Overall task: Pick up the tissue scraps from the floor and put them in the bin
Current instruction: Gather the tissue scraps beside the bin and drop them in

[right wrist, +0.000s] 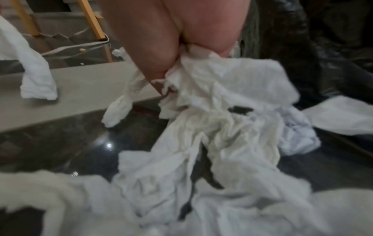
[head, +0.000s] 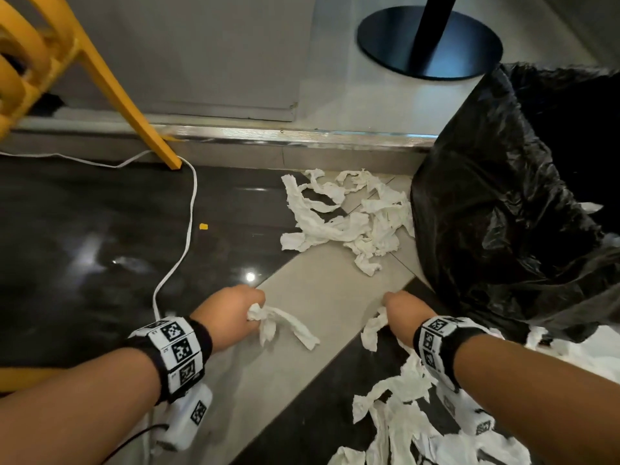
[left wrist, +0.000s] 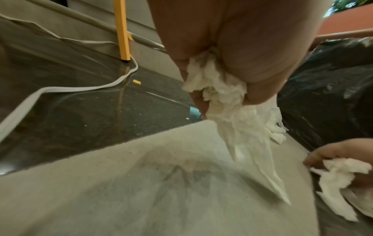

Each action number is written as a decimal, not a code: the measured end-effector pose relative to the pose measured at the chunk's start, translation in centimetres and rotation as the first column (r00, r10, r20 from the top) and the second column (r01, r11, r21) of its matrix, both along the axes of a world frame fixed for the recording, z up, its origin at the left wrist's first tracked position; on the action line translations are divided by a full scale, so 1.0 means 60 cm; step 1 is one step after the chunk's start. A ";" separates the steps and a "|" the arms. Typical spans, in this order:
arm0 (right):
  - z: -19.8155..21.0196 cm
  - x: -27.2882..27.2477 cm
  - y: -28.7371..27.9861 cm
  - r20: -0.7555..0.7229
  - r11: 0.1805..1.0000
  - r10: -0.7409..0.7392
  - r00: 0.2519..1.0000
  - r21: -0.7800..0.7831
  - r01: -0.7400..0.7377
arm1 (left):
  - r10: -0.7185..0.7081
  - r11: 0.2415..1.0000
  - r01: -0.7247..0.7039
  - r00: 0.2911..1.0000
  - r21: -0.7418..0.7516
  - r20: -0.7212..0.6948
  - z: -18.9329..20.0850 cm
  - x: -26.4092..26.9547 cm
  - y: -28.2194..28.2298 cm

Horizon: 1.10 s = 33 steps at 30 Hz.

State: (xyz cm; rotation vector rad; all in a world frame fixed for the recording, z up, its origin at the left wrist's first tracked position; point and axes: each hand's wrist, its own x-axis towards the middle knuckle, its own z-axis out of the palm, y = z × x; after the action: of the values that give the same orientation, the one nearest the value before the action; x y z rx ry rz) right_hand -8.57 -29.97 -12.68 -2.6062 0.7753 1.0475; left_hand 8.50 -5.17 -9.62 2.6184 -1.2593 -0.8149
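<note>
Left hand fingers curled tight around a tissue strip, tail dangling over grey tile. Right hand clenches another scrap. Loose scrap pile at 12 o'clock; bin with black liner at 2 o'clock.

We see a polished dark stone floor crossed diagonally by a matte beige tile band; ceiling lights reflect in the dark surface as bright spots. A metal-edged step runs across the far side, raising a pale grey upper level. On that level stands a round black pedestal base with its dark post. At upper left we note a yellow chair, one slanted leg reaching the lower floor. A white cable trails past that leg, near a small yellow fragment.
</note>
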 end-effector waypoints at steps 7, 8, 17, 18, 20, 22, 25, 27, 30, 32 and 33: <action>0.057 0.024 -0.014 0.217 0.990 -0.127 0.968 0.080 0.112 | 0.043 0.997 -0.046 0.998 -0.068 -0.038 0.012 -0.013 -0.025; 0.064 0.021 -0.017 0.276 0.982 -0.175 0.945 0.118 0.147 | 0.023 0.998 -0.025 0.999 -0.058 -0.031 0.013 -0.014 -0.030; 0.174 -0.002 -0.049 0.537 0.778 -0.611 0.582 0.544 0.315 | -0.032 0.997 0.034 0.999 -0.068 0.030 0.020 -0.021 -0.065; 0.194 -0.003 -0.057 0.575 0.776 -0.617 0.537 0.555 0.299 | -0.039 0.998 0.041 0.999 -0.056 0.038 0.021 -0.021 -0.067; 0.251 -0.001 -0.077 0.712 0.845 -0.533 0.457 0.471 0.253 | -0.040 0.998 0.043 0.998 -0.048 0.048 0.025 -0.022 -0.068; 0.317 -0.004 -0.104 0.817 0.857 -0.512 0.267 0.462 0.231 | -0.045 0.997 0.047 0.998 -0.060 0.038 0.024 -0.020 -0.065; 0.410 -0.026 -0.146 0.790 0.772 -0.598 -0.136 0.613 0.169 | -0.063 0.997 0.064 0.997 -0.031 0.036 0.026 -0.017 -0.061; 0.446 -0.048 -0.177 0.857 0.821 -0.454 -0.242 0.508 0.259 | -0.082 0.997 0.081 0.995 0.013 0.054 0.030 -0.017 -0.061; 0.454 -0.080 -0.224 0.906 0.810 -0.247 -0.344 0.387 0.440 | -0.086 0.996 0.084 0.994 0.034 0.074 0.036 -0.022 -0.063; 0.432 -0.090 -0.255 0.947 0.776 -0.245 -0.207 0.320 0.544 | -0.069 0.996 0.064 0.994 0.062 0.084 0.038 -0.023 -0.063; 0.414 -0.096 -0.273 0.947 0.745 -0.320 0.007 0.247 0.620 | -0.052 0.996 0.047 0.996 0.074 0.076 0.039 -0.023 -0.063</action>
State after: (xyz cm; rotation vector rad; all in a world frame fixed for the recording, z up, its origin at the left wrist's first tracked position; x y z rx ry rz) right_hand -14.30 -46.37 12.18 -2.0833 1.2389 -1.0072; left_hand 7.10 -8.98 -7.28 2.7098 -1.3445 -0.7872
